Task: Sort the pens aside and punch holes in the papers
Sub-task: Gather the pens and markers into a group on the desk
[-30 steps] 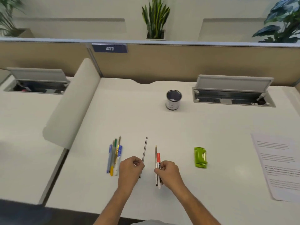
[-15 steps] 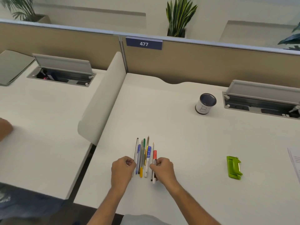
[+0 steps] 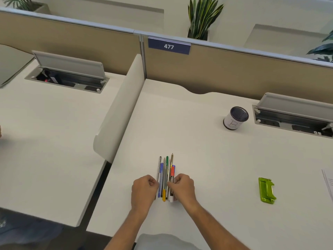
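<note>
Several pens point(image 3: 165, 175) lie side by side in a tight bundle on the white desk point(image 3: 207, 159), tips pointing away from me. My left hand point(image 3: 144, 190) presses against the bundle's left side, fingers curled on the outer thin grey pen. My right hand point(image 3: 182, 187) presses on the right side, fingers curled on the red-capped marker point(image 3: 172, 173). A green hole punch point(image 3: 266, 190) lies to the right, away from both hands. Only the left edge of the papers point(image 3: 328, 179) shows at the right border.
A mesh pen cup point(image 3: 235, 118) stands at the back right, next to an open cable tray point(image 3: 292, 116). A white divider point(image 3: 119, 112) separates this desk from the neighbouring one on the left. A tan partition with a 477 sign point(image 3: 169, 46) closes the back.
Both hands have pushed the separate pens leftward and together into one bundle. The view has swung left, so the punch and papers sit further right.
</note>
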The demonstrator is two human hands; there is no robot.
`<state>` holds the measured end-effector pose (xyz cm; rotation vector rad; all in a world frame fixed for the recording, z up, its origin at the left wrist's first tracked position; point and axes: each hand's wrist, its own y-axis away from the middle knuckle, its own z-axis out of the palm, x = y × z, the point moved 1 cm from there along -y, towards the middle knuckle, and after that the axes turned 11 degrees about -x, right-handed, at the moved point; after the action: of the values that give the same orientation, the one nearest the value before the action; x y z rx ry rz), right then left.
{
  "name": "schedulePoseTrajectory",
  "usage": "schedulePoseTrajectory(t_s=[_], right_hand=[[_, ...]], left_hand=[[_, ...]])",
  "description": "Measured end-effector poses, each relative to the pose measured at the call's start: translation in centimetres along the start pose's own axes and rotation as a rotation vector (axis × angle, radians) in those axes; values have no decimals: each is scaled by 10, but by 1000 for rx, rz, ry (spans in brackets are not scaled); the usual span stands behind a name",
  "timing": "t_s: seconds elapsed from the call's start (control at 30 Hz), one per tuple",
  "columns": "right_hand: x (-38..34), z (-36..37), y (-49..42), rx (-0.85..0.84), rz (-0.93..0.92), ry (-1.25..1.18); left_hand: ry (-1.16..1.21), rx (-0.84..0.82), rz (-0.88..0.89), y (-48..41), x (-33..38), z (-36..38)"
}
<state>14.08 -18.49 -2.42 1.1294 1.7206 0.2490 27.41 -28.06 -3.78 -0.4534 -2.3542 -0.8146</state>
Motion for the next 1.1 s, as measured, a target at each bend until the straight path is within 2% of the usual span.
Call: schedulePoseTrajectory(t_s=[0.4, 0.63, 0.83, 0.97, 1.1], right_hand=[[14, -10, 11, 33, -10, -69], [66, -34, 40, 87, 8, -101], [126, -90, 75, 390, 75, -109], [163, -147, 89, 588, 159, -184], [194, -203, 91, 672, 158, -232]], left_hand=[[-42, 23, 69, 11, 3, 4], [-80, -6, 102, 25, 13, 13], [-80, 15, 166, 37, 39, 35], [-115, 14, 275, 47, 70, 64], [-182, -63, 370, 58, 106, 101]])
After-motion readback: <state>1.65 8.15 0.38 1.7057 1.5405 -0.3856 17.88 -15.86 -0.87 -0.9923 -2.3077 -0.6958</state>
